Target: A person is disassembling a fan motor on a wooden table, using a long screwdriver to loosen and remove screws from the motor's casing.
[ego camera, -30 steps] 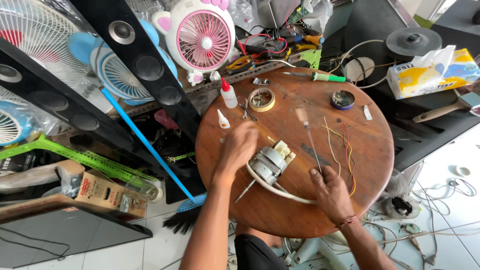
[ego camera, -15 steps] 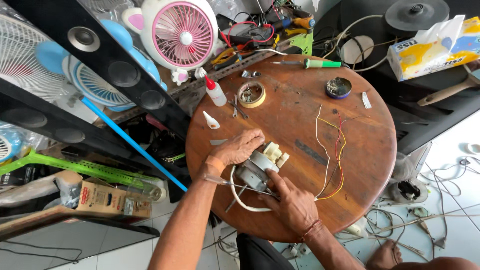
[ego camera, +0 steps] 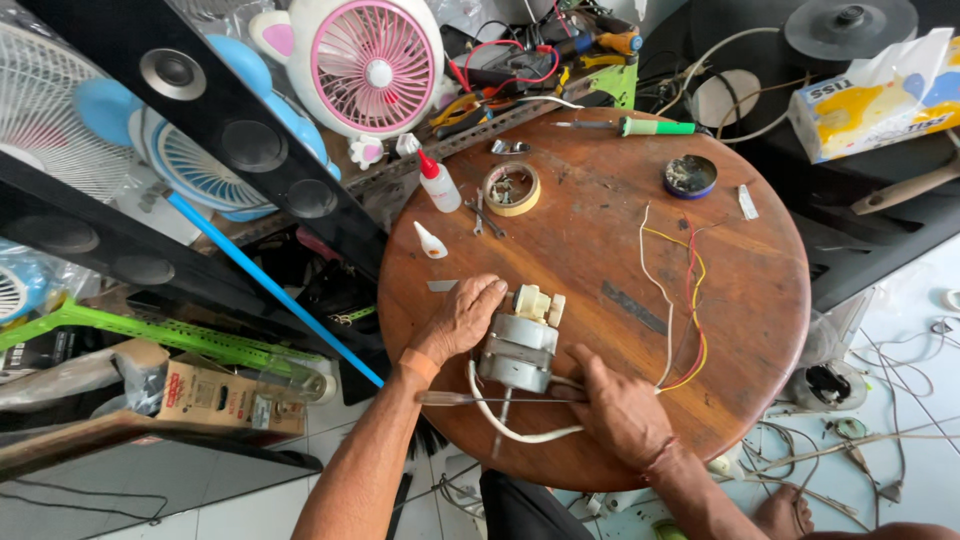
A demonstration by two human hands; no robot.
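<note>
Motor sits near front edge of our round wooden table. Our left hand lies flat against its side, fingers loose. Our right hand pinches screwdriver shaft, tip pointing left under motor.

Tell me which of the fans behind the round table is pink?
The small fan with the round pink grille and white ear-shaped body, standing just past the table's far edge. The other fans at left are blue and white.
</note>
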